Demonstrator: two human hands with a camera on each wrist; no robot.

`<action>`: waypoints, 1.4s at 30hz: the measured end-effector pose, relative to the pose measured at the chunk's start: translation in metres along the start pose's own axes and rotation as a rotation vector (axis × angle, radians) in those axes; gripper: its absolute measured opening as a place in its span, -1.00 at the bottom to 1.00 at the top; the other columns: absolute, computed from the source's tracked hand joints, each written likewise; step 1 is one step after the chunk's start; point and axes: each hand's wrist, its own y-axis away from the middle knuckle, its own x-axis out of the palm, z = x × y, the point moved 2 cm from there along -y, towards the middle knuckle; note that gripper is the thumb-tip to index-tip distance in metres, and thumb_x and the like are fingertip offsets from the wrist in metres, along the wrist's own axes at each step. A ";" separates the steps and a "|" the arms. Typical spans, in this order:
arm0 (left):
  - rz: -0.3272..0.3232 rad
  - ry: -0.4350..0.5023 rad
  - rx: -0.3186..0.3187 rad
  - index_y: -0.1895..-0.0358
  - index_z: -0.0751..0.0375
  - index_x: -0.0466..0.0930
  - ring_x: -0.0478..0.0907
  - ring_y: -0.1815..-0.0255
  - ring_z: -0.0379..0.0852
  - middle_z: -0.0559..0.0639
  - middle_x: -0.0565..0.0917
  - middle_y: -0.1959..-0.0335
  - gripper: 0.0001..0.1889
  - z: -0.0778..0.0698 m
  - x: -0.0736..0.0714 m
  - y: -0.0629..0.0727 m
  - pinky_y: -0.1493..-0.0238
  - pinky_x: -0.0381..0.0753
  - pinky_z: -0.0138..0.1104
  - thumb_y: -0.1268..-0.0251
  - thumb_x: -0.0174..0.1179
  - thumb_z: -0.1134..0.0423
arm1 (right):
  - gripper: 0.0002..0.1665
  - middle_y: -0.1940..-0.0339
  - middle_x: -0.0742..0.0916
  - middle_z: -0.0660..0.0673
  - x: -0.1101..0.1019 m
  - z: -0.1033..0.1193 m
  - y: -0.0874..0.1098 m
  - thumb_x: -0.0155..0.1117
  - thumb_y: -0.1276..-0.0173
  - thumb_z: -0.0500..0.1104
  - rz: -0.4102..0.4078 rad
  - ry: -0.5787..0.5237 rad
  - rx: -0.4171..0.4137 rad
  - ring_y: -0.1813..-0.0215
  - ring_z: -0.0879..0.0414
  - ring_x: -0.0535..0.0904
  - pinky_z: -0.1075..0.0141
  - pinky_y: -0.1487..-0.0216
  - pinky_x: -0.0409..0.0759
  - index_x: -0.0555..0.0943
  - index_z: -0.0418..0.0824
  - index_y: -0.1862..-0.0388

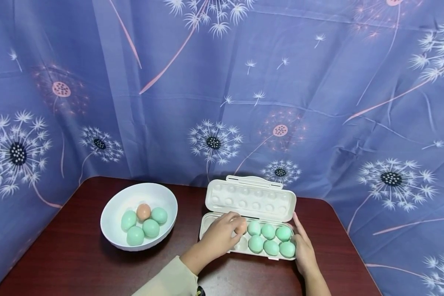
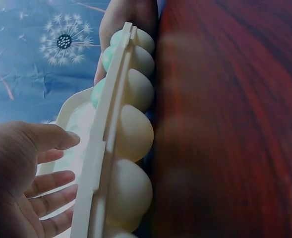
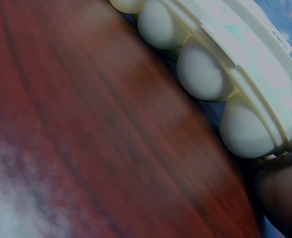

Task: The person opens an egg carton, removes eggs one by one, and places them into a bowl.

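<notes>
A white plastic egg carton (image 1: 240, 246) lies on the table with its lid (image 1: 249, 199) raised at the back. Several green eggs (image 1: 271, 247) fill two rows of its right part. My left hand (image 1: 216, 236) reaches over the left part, thumb and fingers around a brown egg (image 1: 241, 227) at the back-row cup beside the green ones. That egg is hidden in the left wrist view, where the left hand (image 2: 31, 173) shows above the carton's front edge. My right hand (image 1: 305, 250) grips the carton's right end, thumb near the front corner, a finger stretched toward the lid.
A white bowl (image 1: 109, 224) stands on the left of the dark red wooden table (image 1: 77, 267). One brown egg (image 1: 143, 211) and several green eggs (image 1: 151, 227) lie in it. Behind the table hangs a blue dandelion-print curtain (image 1: 163, 135).
</notes>
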 end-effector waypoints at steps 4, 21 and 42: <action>0.024 -0.037 0.004 -0.14 0.03 0.65 0.62 -0.10 -0.10 -0.05 0.66 -0.10 -0.60 -0.002 0.005 -0.004 -0.09 0.66 -0.23 -0.23 0.39 0.16 | -0.11 -0.60 0.27 -0.30 0.000 0.000 0.001 -0.37 -0.49 -0.40 -0.004 0.000 0.009 -0.25 0.62 0.37 0.72 -0.18 0.31 -0.07 0.25 -0.67; 0.072 -0.127 0.019 0.26 -0.02 0.56 0.58 0.11 -0.13 -0.09 0.63 0.07 -0.80 -0.005 0.020 -0.015 0.12 0.60 -0.30 -0.15 0.42 0.19 | -0.15 -0.59 0.27 -0.33 0.000 -0.001 -0.001 -0.40 -0.52 -0.40 0.003 -0.004 -0.028 -0.27 0.61 0.37 0.71 -0.20 0.32 -0.08 0.20 -0.68; -0.047 -0.135 0.072 0.50 0.05 0.44 0.48 0.30 -0.11 -0.05 0.58 0.24 -0.74 -0.005 0.025 -0.015 0.40 0.40 -0.46 -0.07 0.37 0.38 | -0.12 -0.59 0.31 -0.28 0.001 0.001 0.002 -0.39 -0.51 -0.40 -0.002 -0.002 0.004 -0.25 0.59 0.39 0.70 -0.18 0.35 -0.07 0.27 -0.67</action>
